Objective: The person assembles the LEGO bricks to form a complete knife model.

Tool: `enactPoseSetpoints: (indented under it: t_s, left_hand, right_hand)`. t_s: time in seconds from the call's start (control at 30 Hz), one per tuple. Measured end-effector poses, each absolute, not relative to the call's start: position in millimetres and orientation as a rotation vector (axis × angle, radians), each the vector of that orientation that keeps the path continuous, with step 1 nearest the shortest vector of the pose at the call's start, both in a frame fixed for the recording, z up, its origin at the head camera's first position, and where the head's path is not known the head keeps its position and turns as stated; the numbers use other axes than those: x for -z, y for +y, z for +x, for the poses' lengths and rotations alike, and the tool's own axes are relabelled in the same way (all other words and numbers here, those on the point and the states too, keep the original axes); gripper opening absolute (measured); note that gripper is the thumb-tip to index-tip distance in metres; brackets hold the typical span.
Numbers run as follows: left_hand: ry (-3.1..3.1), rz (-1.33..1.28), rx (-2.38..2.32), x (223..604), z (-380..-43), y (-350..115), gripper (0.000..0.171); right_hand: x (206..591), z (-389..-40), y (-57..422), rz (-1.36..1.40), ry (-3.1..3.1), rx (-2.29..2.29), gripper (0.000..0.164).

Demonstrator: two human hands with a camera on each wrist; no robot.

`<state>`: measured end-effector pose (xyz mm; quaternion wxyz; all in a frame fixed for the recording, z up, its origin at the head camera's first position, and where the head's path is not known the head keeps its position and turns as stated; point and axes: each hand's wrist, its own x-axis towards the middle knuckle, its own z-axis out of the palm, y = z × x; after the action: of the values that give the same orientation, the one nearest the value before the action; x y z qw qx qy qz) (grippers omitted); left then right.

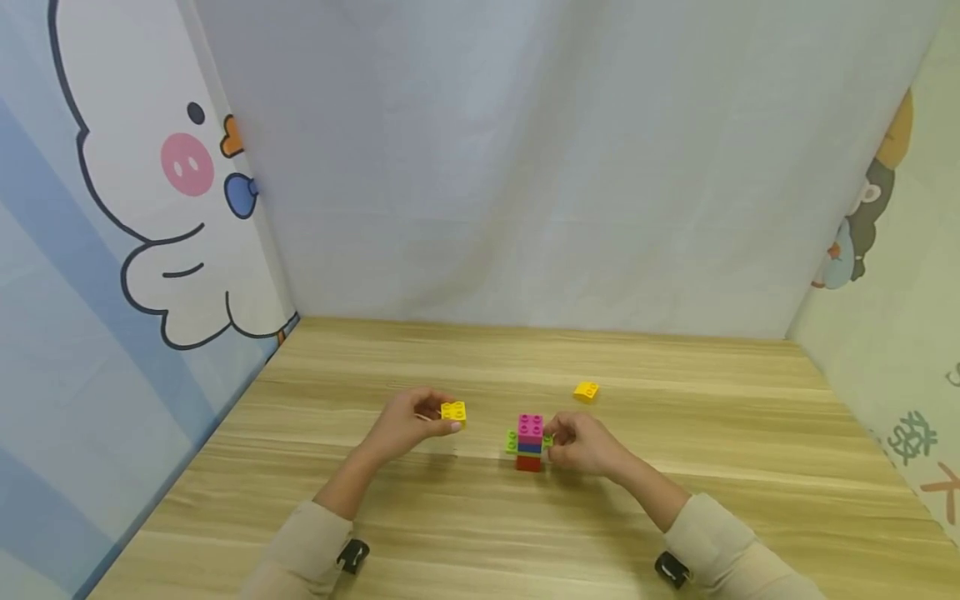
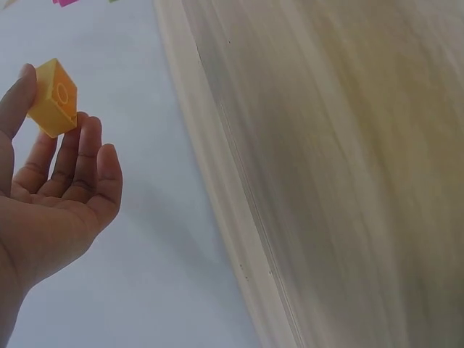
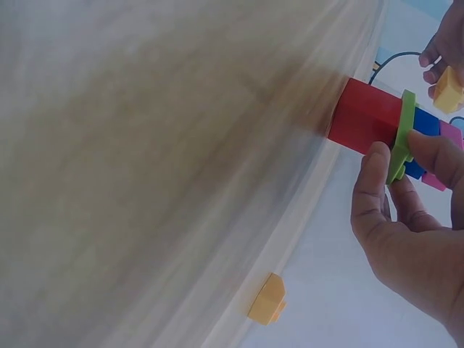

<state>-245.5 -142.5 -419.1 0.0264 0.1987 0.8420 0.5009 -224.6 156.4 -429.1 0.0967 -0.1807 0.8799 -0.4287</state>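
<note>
My left hand (image 1: pixel 408 427) pinches a yellow building brick (image 1: pixel 453 412) between thumb and fingertips, held left of the stack. In the left wrist view the hollow underside of this yellow brick (image 2: pixel 61 94) shows. A small stack stands upright on the table: a red brick (image 1: pixel 528 463) at the bottom, a flat green plate (image 1: pixel 512 442) jutting out on both sides, a blue brick (image 1: pixel 529 447), and a pink brick (image 1: pixel 530 426) on top. My right hand (image 1: pixel 588 444) grips the right end of the green plate (image 3: pixel 403 138) between thumb and fingers.
A second yellow piece (image 1: pixel 586 391), with a sloped side, lies on the wooden table (image 1: pixel 375 533) behind my right hand. A pale curtain (image 1: pixel 525 167) hangs behind the table. Printed cloths border it at left and right.
</note>
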Motion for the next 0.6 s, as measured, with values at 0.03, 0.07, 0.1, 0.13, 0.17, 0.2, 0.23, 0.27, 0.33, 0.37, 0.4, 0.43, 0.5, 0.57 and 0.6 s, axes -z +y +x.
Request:
enactPoseSetpoints:
  t_s: [0.03, 0.07, 0.1, 0.13, 0.17, 0.2, 0.23, 0.27, 0.33, 0.37, 0.4, 0.43, 0.5, 0.57, 0.6]
  left_hand:
    - [2.602, 0.618, -1.547, 419, -246, -141, 0.037]
    - [2.601, 0.630, -1.549, 419, -246, -139, 0.037]
    - [2.600, 0.638, -1.551, 419, -246, -138, 0.036]
    - [2.599, 0.645, -1.554, 420, -246, -136, 0.036]
    - [2.595, 0.647, -1.555, 420, -246, -135, 0.036]
    - [2.592, 0.650, -1.558, 420, -246, -134, 0.036]
    - [2.589, 0.649, -1.562, 420, -245, -132, 0.035]
    - [2.583, 0.645, -1.568, 420, -245, -131, 0.035]
    - [2.575, 0.637, -1.571, 419, -245, -128, 0.035]
    - [2.571, 0.634, -1.573, 419, -245, -126, 0.035]
    - [2.568, 0.636, -1.578, 419, -245, -125, 0.035]
    - [2.563, 0.633, -1.581, 419, -245, -123, 0.035]
    - [2.558, 0.632, -1.589, 419, -245, -120, 0.035]
    - [2.557, 0.627, -1.597, 419, -244, -118, 0.035]
    - [2.558, 0.625, -1.598, 419, -244, -116, 0.035]
  right_hand:
    - [429, -225, 156, -0.532, 2.607, 1.271, 0.026]
    - [429, -225, 156, -0.527, 2.607, 1.273, 0.026]
    - [429, -225, 156, -0.528, 2.609, 1.273, 0.026]
    - [429, -226, 156, -0.529, 2.609, 1.273, 0.026]
    - [429, -226, 155, -0.531, 2.609, 1.273, 0.026]
    - [430, -226, 155, -0.534, 2.609, 1.272, 0.026]
    - [430, -226, 155, -0.534, 2.608, 1.270, 0.026]
    - [430, -226, 155, -0.536, 2.609, 1.266, 0.026]
    - [430, -226, 156, -0.539, 2.609, 1.262, 0.026]
    - [430, -226, 156, -0.537, 2.609, 1.260, 0.026]
    - [430, -226, 156, -0.535, 2.610, 1.260, 0.026]
    - [430, -226, 156, -0.532, 2.609, 1.260, 0.026]
    - [430, -227, 156, -0.526, 2.608, 1.264, 0.026]
    - [430, -227, 156, -0.524, 2.607, 1.266, 0.027]
    - [430, -227, 155, -0.522, 2.605, 1.269, 0.027]
